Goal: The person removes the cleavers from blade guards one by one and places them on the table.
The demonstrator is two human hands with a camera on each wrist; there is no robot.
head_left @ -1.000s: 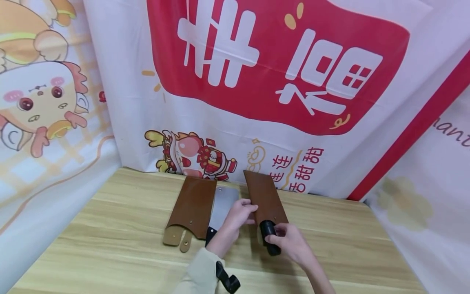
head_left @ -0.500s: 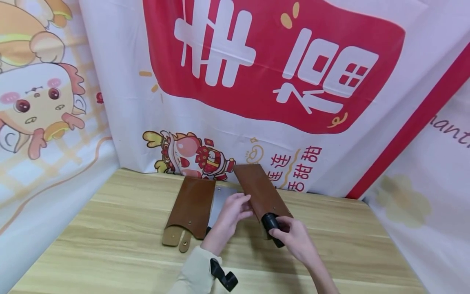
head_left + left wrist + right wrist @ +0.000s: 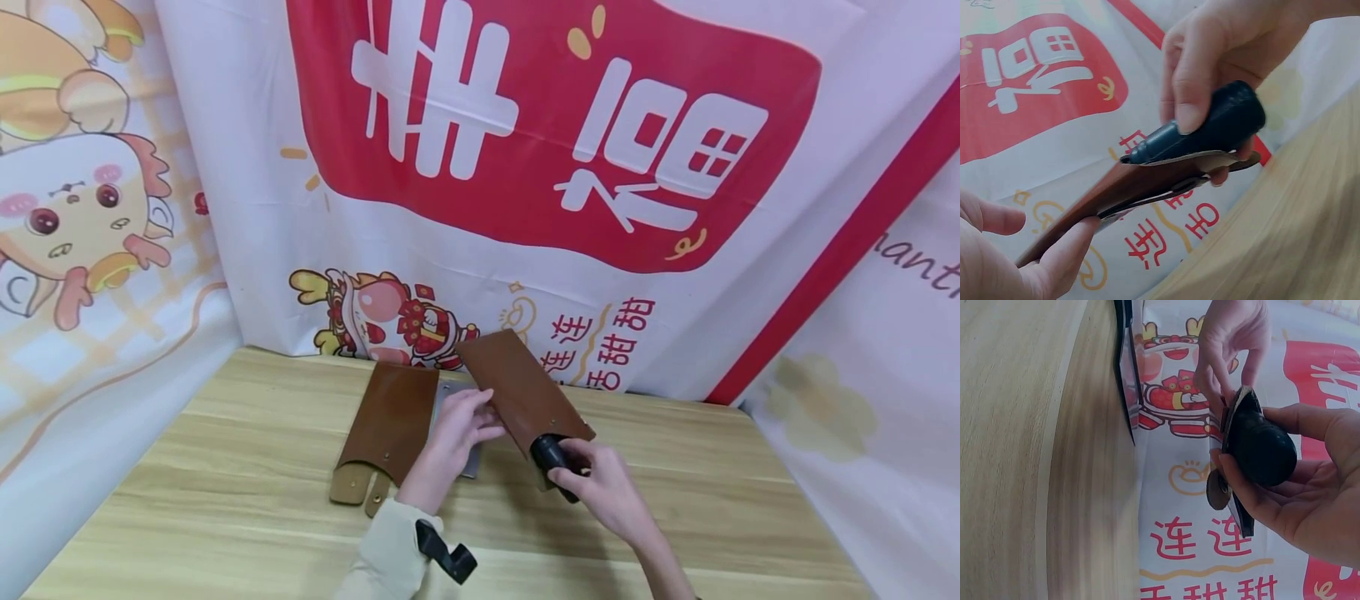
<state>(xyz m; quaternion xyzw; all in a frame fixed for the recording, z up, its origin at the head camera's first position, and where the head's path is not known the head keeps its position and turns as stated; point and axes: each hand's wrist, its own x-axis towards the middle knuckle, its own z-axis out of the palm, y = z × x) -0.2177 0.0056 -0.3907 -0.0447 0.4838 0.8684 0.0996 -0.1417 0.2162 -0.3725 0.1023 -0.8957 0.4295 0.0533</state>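
A brown leather sheath (image 3: 517, 383) is held tilted above the table, its far end near the back cloth. A knife's black handle (image 3: 550, 455) protrudes from the near end; its blade is hidden inside. My right hand (image 3: 606, 485) grips this handle, with fingers also against the sheath's mouth in the right wrist view. With thumb and fingers on either side, my left hand (image 3: 456, 429) pinches the sheath's left edge. Below the left hand lies a cleaver, its grey blade (image 3: 453, 388) partly covered by the hand. Beside it lies a second brown sheath (image 3: 393, 412).
The second sheath's tan strap (image 3: 377, 493) lies toward the near side of the wooden table (image 3: 225, 500). A printed cloth (image 3: 390, 225) hangs along the table's back edge, with more cloth at both sides.
Both hands have lifted the sheathed knife slightly and turned its far end to the left. My left hand has moved left, over the cleaver. The second sheath has stayed put.
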